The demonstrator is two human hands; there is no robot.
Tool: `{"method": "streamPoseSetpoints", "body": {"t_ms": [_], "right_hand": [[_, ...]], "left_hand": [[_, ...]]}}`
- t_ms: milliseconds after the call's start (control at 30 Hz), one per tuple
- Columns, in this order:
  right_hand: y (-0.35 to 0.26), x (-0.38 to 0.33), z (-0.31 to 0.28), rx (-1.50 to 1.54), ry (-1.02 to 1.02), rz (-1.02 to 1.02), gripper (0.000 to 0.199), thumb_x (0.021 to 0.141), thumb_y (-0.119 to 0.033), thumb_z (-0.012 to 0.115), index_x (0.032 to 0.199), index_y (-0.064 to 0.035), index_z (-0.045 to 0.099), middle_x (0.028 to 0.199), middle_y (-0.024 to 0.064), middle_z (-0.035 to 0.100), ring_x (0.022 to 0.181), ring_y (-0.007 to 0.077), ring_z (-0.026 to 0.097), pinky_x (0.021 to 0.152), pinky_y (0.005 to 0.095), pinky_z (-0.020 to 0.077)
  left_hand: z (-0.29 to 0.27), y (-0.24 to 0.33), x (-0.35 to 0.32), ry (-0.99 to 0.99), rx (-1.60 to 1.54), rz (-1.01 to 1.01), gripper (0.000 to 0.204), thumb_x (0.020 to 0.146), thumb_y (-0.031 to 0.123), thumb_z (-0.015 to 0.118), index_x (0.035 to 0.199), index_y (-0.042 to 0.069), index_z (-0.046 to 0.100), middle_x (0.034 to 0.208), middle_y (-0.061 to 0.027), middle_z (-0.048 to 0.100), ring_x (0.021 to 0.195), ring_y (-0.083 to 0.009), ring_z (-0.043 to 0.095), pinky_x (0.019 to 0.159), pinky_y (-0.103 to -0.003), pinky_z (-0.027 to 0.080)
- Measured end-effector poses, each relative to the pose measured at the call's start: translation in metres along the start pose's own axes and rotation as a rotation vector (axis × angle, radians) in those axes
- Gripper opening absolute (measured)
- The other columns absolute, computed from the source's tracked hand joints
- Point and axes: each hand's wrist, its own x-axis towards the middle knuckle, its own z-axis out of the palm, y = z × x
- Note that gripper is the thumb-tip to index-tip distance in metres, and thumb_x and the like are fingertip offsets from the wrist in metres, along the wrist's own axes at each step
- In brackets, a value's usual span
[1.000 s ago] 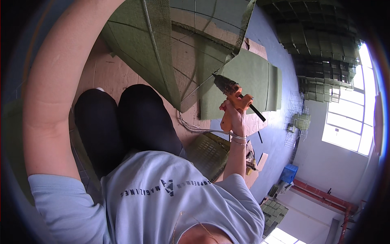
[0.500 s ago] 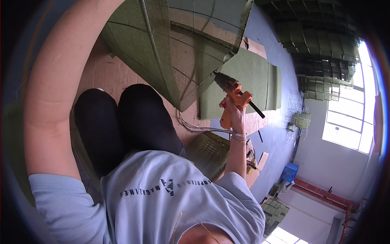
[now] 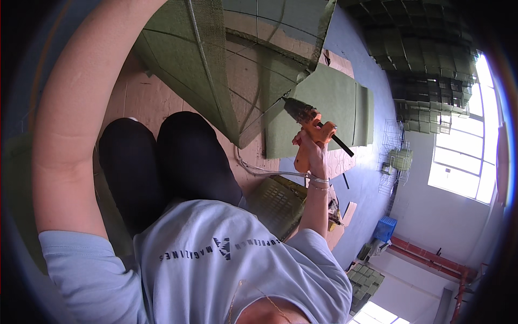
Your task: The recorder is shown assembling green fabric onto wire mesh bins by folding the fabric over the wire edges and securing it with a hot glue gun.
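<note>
While the glue gun (image 3: 308, 122) is clamped in the right grip (image 3: 312, 150) beside the mesh frame (image 3: 213, 65), the left grip cannot be judged.

Floor (image 3: 366, 181), blue-grey: bearing cardboard (image 3: 151, 97), brown, in several pieces. Lying flat, mostly over cardboard: green sheet (image 3: 324, 121). Standing low, beside cardboard: crate (image 3: 278, 201), olive. Lying near cardboard's right edge: black rod (image 3: 346, 181). Standing farther right: blue crate (image 3: 384, 229).
</note>
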Motion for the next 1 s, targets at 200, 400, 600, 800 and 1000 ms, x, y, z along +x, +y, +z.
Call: {"method": "streamPoseSetpoints", "body": {"t_ms": [200, 400, 600, 800, 1000], "right_hand": [[0.003, 0.006, -0.001, -0.058, 0.020, -0.024, 0.017, 0.094, -0.009, 0.062, 0.106, 0.0014, 0.057, 0.083, 0.0071, 0.063, 0.073, 0.0168, 0.062, 0.069, 0.0309, 0.0524], [-0.003, 0.002, 0.004, 0.018, 0.029, -0.023, 0.016, 0.093, -0.005, 0.061, 0.106, 0.0019, 0.056, 0.081, 0.0072, 0.062, 0.071, 0.0157, 0.062, 0.067, 0.0299, 0.0526], [-0.008, -0.001, 0.007, 0.074, 0.027, -0.015, 0.018, 0.092, -0.005, 0.062, 0.108, 0.0021, 0.055, 0.082, 0.0074, 0.062, 0.072, 0.0157, 0.062, 0.068, 0.0308, 0.0528], [-0.018, -0.004, 0.011, -0.027, 0.023, -0.005, 0.019, 0.092, -0.005, 0.062, 0.108, 0.0023, 0.056, 0.082, 0.0071, 0.062, 0.072, 0.0159, 0.062, 0.068, 0.0306, 0.0526], [-0.005, -0.003, 0.003, 0.037, 0.019, -0.050, 0.022, 0.095, -0.011, 0.063, 0.112, 0.0016, 0.056, 0.084, 0.0086, 0.062, 0.075, 0.0188, 0.062, 0.070, 0.0345, 0.0525]], "left_hand": [[0.001, -0.004, 0.003, -0.068, 0.016, -0.047, 0.025, 0.097, 0.012, 0.052, 0.094, -0.009, 0.065, 0.087, -0.0237, 0.067, 0.087, -0.0356, 0.066, 0.079, -0.044, 0.053], [0.000, -0.005, 0.008, -0.100, -0.024, -0.106, 0.026, 0.098, 0.013, 0.052, 0.095, -0.009, 0.065, 0.087, -0.0236, 0.067, 0.086, -0.0354, 0.066, 0.079, -0.045, 0.053], [0.000, -0.001, -0.003, 0.023, 0.018, 0.022, 0.027, 0.098, 0.014, 0.051, 0.096, -0.009, 0.065, 0.089, -0.0237, 0.067, 0.087, -0.0355, 0.066, 0.080, -0.044, 0.054], [-0.002, -0.002, 0.007, -0.107, -0.010, -0.097, 0.027, 0.098, 0.013, 0.051, 0.096, -0.009, 0.065, 0.090, -0.0238, 0.067, 0.087, -0.0353, 0.066, 0.080, -0.044, 0.054], [-0.003, 0.004, -0.001, -0.046, -0.010, -0.055, 0.026, 0.098, 0.013, 0.051, 0.096, -0.009, 0.065, 0.091, -0.0238, 0.067, 0.089, -0.0348, 0.065, 0.081, -0.044, 0.053]]}}
